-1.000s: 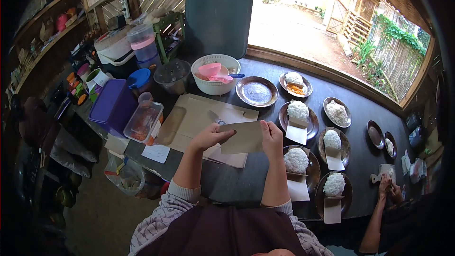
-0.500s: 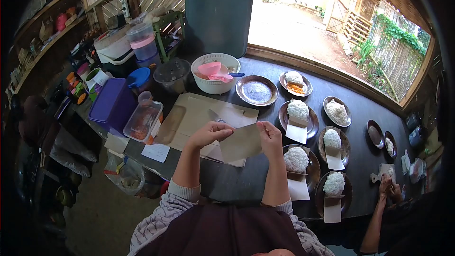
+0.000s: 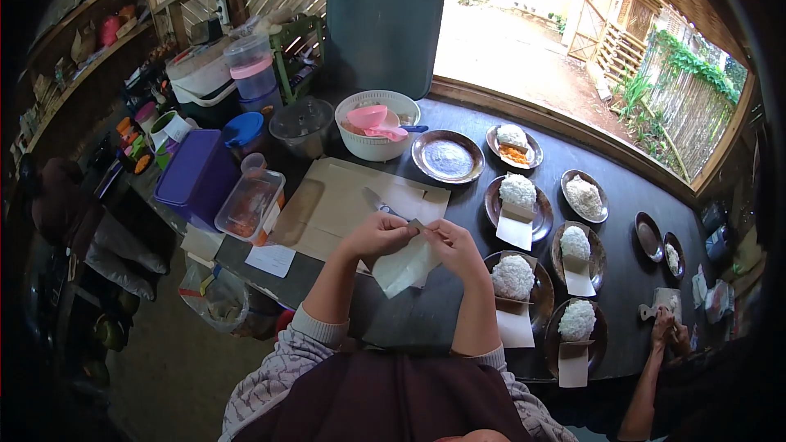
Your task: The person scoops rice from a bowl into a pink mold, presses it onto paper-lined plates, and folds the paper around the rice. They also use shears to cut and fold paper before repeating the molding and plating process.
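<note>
My left hand (image 3: pixel 378 237) and my right hand (image 3: pixel 458 247) are close together above the table's near edge. Both pinch the upper edge of a sheet of wrapping paper (image 3: pixel 403 270), whose pale, shiny side shows as it hangs down and folds. Behind the hands, brown paper sheets (image 3: pixel 340 176) lie on the table. A blade with a dark handle, which looks like a knife (image 3: pixel 375 197), rests on them, partly hidden by my left hand. To the right, mounds of white rice (image 3: pixel 513 277) sit on brown plates (image 3: pixel 540 296) with folded paper pieces (image 3: pixel 514 326).
At the back stand a white basket (image 3: pixel 352 143) with pink scoops (image 3: pixel 385 127) and a plate (image 3: pixel 449 155). A clear tub (image 3: pixel 246 205) and purple box (image 3: pixel 195 172) stand left. At far right, a co-worker's hands (image 3: pixel 667 329) work at a small board (image 3: pixel 661 306).
My hands have come together, the right moving left. The paper, earlier stretched flat with its brown side showing, now hangs folded with the pale side visible.
</note>
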`<state>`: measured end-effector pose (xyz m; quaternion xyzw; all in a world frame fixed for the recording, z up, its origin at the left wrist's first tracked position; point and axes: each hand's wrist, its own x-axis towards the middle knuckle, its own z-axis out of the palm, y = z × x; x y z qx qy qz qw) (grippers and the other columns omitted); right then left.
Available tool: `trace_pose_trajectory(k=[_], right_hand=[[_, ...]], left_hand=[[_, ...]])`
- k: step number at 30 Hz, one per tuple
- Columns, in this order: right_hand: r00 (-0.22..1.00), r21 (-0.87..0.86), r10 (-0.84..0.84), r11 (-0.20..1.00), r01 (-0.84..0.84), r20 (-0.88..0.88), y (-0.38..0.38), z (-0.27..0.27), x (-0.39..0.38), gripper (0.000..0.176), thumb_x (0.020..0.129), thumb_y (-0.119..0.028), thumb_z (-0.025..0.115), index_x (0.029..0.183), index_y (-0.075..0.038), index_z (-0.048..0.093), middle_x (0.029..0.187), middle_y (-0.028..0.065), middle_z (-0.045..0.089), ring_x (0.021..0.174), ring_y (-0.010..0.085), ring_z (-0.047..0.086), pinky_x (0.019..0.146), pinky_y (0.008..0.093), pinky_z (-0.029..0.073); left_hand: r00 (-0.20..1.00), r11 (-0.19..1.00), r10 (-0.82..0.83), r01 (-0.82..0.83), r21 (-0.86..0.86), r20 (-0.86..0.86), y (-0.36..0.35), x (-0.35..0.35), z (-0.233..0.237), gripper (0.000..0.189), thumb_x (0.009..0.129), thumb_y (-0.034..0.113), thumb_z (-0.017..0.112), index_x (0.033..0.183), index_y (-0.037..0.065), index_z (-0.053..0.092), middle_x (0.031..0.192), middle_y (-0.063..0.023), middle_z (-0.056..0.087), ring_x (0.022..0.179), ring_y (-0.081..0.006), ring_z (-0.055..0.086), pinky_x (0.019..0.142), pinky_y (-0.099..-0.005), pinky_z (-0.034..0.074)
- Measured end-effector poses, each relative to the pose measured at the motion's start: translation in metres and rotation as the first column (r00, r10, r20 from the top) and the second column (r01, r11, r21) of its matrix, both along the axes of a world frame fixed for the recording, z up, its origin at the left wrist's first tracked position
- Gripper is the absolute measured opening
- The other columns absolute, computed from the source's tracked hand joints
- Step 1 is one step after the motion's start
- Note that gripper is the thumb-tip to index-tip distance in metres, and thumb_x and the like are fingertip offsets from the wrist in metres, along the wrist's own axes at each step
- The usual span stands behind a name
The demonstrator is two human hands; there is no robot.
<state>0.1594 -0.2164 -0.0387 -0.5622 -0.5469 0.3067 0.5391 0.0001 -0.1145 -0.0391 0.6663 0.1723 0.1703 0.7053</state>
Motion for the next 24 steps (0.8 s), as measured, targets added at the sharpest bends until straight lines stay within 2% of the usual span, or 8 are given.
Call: trace_pose_trajectory(k=[2,7,10,14,21,24], right_hand=[[0.999,0.051,0.016,0.999,-0.014,-0.037,0.0,0.001,-0.001,0.015,0.082,-0.011,0.058,0.078,0.003,0.054,0.059,0.0014,0.051,0.056,0.0055,0.043,0.052,0.0228,0.038],[0.99,-0.002,0.024,1.0,-0.024,0.14,-0.006,0.011,-0.001,0.011,0.08,-0.009,0.058,0.077,0.002,0.055,0.057,0.0024,0.049,0.055,0.0066,0.043,0.052,0.0229,0.038],[0.984,-0.006,0.02,1.0,-0.019,0.176,-0.007,0.013,-0.002,0.013,0.079,-0.01,0.059,0.077,0.002,0.054,0.055,0.0036,0.046,0.052,0.0078,0.04,0.049,0.0236,0.036],[0.983,0.008,0.022,1.0,-0.024,0.181,-0.006,0.014,-0.005,0.013,0.079,-0.01,0.059,0.077,0.001,0.053,0.054,0.0036,0.043,0.05,0.0084,0.038,0.047,0.0247,0.034],[0.989,0.037,0.066,0.997,-0.072,0.134,-0.005,0.01,-0.006,0.013,0.08,-0.009,0.057,0.077,0.002,0.052,0.055,0.0028,0.04,0.052,0.0082,0.036,0.049,0.0244,0.033],[0.99,0.025,0.081,0.996,-0.084,0.119,-0.007,0.011,-0.004,0.013,0.08,-0.009,0.057,0.076,0.003,0.052,0.055,0.0021,0.041,0.053,0.0077,0.036,0.049,0.0241,0.033]], left_hand=[[0.998,0.998,0.068,-0.068,0.015,0.0,0.0,-0.001,0.001,0.022,0.085,0.022,0.057,0.073,0.004,0.06,0.059,0.0069,0.048,0.051,-0.0003,0.039,0.044,-0.0175,0.03],[0.993,0.998,0.041,-0.046,0.049,0.108,-0.002,0.006,0.002,0.016,0.084,0.017,0.058,0.08,0.002,0.06,0.06,0.0041,0.05,0.051,-0.002,0.042,0.044,-0.0183,0.032],[0.988,0.997,0.043,-0.051,0.053,0.149,-0.001,0.005,0.0,0.014,0.084,0.015,0.058,0.081,0.001,0.059,0.058,0.0023,0.049,0.048,-0.0031,0.042,0.042,-0.0191,0.031],[0.976,0.996,0.052,-0.065,0.059,0.21,-0.003,0.005,0.005,0.013,0.084,0.013,0.058,0.08,0.001,0.059,0.055,0.0019,0.047,0.044,-0.0034,0.039,0.038,-0.02,0.028],[0.978,0.989,0.093,-0.113,0.098,0.188,0.005,-0.004,0.004,0.012,0.084,0.01,0.057,0.08,0.0,0.06,0.053,0.0032,0.046,0.041,-0.0031,0.038,0.036,-0.0199,0.026],[0.973,0.989,0.129,-0.139,0.042,0.192,0.008,-0.009,0.005,0.011,0.084,0.009,0.057,0.079,0.0,0.06,0.052,0.0037,0.046,0.04,-0.0028,0.037,0.036,-0.0193,0.025]])
